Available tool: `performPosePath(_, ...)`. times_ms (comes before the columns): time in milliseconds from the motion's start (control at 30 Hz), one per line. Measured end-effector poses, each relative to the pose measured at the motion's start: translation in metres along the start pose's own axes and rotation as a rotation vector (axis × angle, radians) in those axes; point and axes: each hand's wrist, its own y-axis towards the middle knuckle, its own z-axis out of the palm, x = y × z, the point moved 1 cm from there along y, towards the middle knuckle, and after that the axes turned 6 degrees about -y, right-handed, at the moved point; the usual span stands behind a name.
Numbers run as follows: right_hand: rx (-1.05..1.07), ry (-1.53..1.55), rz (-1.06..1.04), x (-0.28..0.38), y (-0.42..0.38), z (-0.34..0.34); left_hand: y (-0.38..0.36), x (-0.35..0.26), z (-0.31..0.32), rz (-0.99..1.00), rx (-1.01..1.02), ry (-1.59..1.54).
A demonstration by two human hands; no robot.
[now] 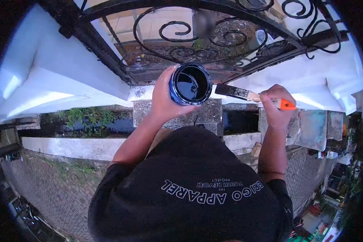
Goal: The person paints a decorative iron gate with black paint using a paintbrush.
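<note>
My left hand (164,99) is wrapped round the side of a blue paint can (174,92), which has no lid on. Dark, glossy paint (187,86) lies inside it, and paint coats the rim. To the right, my right hand (279,107) grips a paintbrush (253,96) by its wooden handle, whose end is orange. The brush's dark, paint-covered bristles point left at the can, a small gap away from its rim. Ahead of both hands stands a black wrought-iron gate (189,5) with scrollwork.
White walls (64,86) flank the gate on both sides, the other being the right wall (310,80). Below the can is a concrete slab (205,117) across a ditch (240,121). Green plants (88,119) grow at left. Behind me runs a brick-paved road (60,189).
</note>
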Motion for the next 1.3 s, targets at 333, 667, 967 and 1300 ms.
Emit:
performPosePath(333, 0.358, -0.245, -0.225, 0.038, 0.049, 0.048, 0.013, 0.002, -0.003, 0.355, 0.013, 0.158)
performPosePath(667, 0.334, -0.125, -0.194, 0.008, 0.047, 0.056, 0.011, 0.003, -0.004, 0.365, 0.003, 0.207)
performPosePath(967, -0.21, 0.806, 0.654, -0.067, 0.002, 0.049, 0.013, 0.006, 0.001, 0.169, 0.083, 0.234)
performPosePath(1300, -0.726, 1.352, 1.163, -0.169, -0.05, 0.077, 0.001, 0.047, 0.023, -0.158, 0.11, -0.034)
